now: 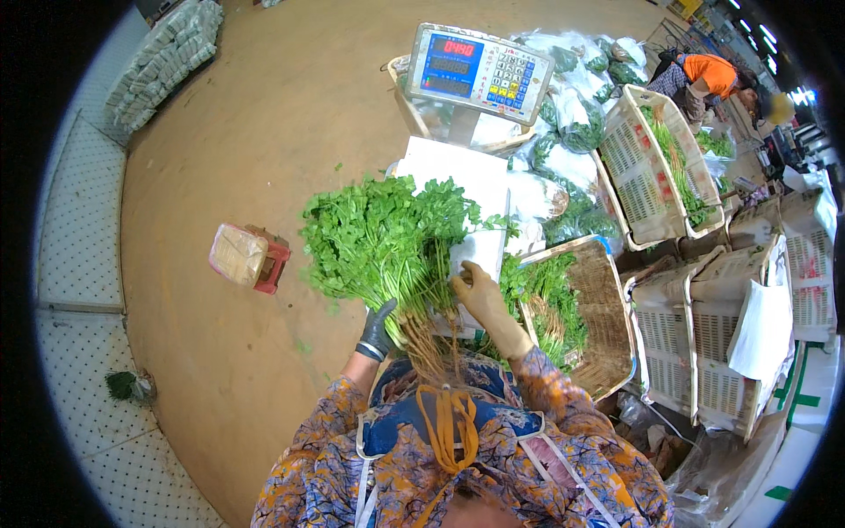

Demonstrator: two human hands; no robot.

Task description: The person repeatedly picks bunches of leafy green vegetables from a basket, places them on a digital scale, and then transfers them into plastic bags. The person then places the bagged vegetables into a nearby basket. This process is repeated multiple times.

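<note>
A large bunch of leafy green herbs [370, 237], with long brown roots, lies over the near left part of a white weighing platform [485, 251]. My left hand [378, 330], in a dark glove, grips the bunch from the left, low on its stems. At the right of the stems is my right hand [478, 290], in a tan glove, its fingers bent beside a smaller cluster of the herbs; whether it touches them I cannot tell. Beyond the platform stands the scale's display with keypad [480, 74], its red digits lit.
An open plastic crate [604, 330] with more rooted greens stands close on the right. Bagged greens [581, 125] are heaped behind it, beside another crate [643, 165]. A co-worker in orange [709, 72] bends at the upper right. A small red stool [274, 264] stands left on the floor.
</note>
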